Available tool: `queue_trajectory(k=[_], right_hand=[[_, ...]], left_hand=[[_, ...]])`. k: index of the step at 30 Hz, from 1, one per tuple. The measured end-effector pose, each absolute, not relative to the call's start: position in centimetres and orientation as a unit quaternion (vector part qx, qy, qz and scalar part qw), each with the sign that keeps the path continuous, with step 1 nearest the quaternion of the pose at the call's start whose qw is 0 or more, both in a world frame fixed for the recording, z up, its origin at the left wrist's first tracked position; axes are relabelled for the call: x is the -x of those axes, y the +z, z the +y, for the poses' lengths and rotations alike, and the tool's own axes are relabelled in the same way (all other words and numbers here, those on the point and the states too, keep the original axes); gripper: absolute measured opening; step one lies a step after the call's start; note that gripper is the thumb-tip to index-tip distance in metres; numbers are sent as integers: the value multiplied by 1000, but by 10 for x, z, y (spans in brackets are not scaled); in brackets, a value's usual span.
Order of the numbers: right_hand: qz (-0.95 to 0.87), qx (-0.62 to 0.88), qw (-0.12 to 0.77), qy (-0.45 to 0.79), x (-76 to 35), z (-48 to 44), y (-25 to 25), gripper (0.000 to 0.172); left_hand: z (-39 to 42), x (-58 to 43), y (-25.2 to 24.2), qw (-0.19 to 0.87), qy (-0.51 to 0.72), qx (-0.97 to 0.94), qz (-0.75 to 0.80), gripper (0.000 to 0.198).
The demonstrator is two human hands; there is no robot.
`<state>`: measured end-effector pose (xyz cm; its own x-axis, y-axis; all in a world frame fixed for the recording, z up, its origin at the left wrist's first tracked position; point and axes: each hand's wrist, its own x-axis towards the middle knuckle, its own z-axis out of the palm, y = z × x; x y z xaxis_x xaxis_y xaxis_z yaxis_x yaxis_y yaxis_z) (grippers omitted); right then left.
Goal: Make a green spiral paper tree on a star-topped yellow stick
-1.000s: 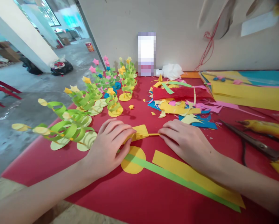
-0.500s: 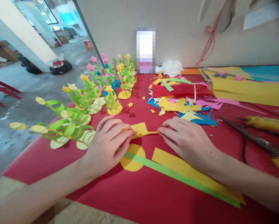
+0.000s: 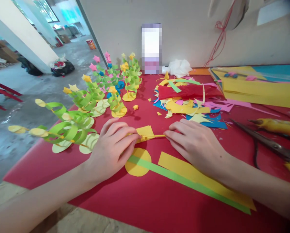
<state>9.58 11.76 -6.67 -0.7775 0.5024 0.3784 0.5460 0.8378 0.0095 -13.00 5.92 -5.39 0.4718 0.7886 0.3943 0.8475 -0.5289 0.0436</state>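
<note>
Between my hands is a piece of yellow paper (image 3: 146,132), partly rolled into a thin tube that sticks out to the right. My left hand (image 3: 114,145) is closed on its left part, which the fingers mostly hide. The fingertips of my right hand (image 3: 192,144) pinch the thin right end. Just below lies a yellow paper disc (image 3: 141,168), with a long green strip (image 3: 183,179) crossing it and running to the lower right. A yellow paper strip (image 3: 195,174) lies beside the green one, partly under my right wrist.
Paper flowers with curled green strips (image 3: 69,124) stand on the left. Paper scraps (image 3: 183,105) are heaped behind my hands. Scissors (image 3: 268,142) and a yellow-handled tool (image 3: 275,124) lie at right. A blurred-out upright panel (image 3: 151,48) leans against the wall. A small yellow star (image 3: 135,107) lies mid-table.
The view has tilted slightly. Both hands keep almost the same position and grip on the yellow paper.
</note>
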Motion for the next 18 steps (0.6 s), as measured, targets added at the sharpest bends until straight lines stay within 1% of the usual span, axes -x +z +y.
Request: queue_trajectory(k=[7, 12, 18], right_hand=[[-941, 268, 189, -80, -96, 117, -66, 20], [-939, 255, 207, -101, -96, 116, -65, 14], [-940, 255, 203, -103, -96, 116, -65, 10]], left_hand=[[59, 131, -54, 82, -184, 855, -477, 14], [60, 132, -56, 83, -187, 856, -476, 14], [62, 133, -57, 86, -185, 859, -469, 14]])
